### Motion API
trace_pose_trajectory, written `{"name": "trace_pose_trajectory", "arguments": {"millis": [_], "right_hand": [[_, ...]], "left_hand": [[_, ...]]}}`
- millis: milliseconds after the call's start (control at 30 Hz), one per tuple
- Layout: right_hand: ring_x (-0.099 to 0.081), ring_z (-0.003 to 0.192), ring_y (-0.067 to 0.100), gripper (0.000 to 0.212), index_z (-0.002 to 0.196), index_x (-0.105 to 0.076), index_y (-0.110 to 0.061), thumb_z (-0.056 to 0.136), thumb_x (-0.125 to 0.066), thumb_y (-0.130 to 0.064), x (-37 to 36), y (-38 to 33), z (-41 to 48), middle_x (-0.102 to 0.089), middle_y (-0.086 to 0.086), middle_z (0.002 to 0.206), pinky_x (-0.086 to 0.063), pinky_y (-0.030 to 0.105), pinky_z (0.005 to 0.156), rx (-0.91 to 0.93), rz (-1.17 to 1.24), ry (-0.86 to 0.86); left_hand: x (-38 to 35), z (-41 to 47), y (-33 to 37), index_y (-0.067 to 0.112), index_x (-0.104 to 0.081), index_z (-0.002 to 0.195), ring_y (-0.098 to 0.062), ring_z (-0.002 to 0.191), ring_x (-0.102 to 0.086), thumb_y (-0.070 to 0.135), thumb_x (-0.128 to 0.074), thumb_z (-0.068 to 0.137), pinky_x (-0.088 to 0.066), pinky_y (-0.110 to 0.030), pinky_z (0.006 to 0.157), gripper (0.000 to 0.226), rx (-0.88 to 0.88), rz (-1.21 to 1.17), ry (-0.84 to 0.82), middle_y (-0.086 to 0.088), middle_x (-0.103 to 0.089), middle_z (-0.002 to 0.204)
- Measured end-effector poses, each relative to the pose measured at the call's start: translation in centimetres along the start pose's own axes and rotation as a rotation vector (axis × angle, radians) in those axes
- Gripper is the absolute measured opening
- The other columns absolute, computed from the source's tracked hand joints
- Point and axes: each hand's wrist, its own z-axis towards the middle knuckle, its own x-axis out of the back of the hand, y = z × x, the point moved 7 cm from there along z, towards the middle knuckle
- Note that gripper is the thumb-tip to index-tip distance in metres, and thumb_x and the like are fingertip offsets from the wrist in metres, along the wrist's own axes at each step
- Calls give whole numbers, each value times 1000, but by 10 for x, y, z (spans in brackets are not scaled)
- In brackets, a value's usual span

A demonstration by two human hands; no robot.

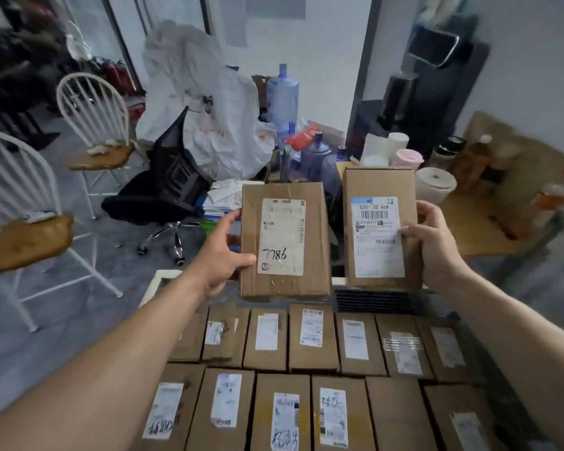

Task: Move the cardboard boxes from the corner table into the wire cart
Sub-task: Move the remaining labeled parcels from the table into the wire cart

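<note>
My left hand [223,252] grips the left edge of a cardboard box [313,222] whose white label reads 7786. In my right hand [437,242] is a second cardboard box [376,180] with a barcode label, held by its right edge. Both boxes hang upright, side by side, above the far end of the wire cart [372,301]. Two rows of labelled cardboard boxes [313,340] lie packed flat in the cart below my arms. The corner table [476,229] stands at the right, behind the right box.
On the table stand paper rolls [435,185], a pink cup [406,157] and bottles [472,161]. A black office chair [173,183] and two white wooden chairs [92,125] stand on the left. Water jugs [282,92] and a white plastic sheet [209,102] fill the back.
</note>
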Motion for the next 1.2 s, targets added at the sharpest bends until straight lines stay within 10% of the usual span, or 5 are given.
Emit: {"name": "trace_pose_trajectory", "arguments": {"millis": [600, 833, 1200], "right_hand": [[-75, 84, 32, 45, 113, -54, -47, 95, -58, -7, -66, 323, -23, -77, 3, 98, -62, 52, 71, -452, -219, -40], [-76, 72, 20, 42, 113, -54, -42, 96, -57, -4, -67, 413, -2, -78, -2, 90, -56, 28, 49, -538, -259, -27], [-75, 77, 24, 45, 124, -52, -40, 95, -61, -7, -74, 496, 41, -74, 3, 104, -57, 36, 53, -558, -302, 27]], "left_hand": [[55, -10, -313, 43, -35, 147, -23, 104, -69, -16, -68, 81, -61, -44, 79, 94, 516, -11, -16, -5, -63, 119], [46, 12, -402, 34, -34, 152, -14, 99, -70, -19, -70, 77, -61, -32, 72, 99, 566, 10, 7, 5, -67, 114], [26, 57, -483, 37, -29, 154, -18, 109, -66, -17, -70, 79, -61, -40, 83, 101, 597, 103, 4, -1, -64, 124]]}}
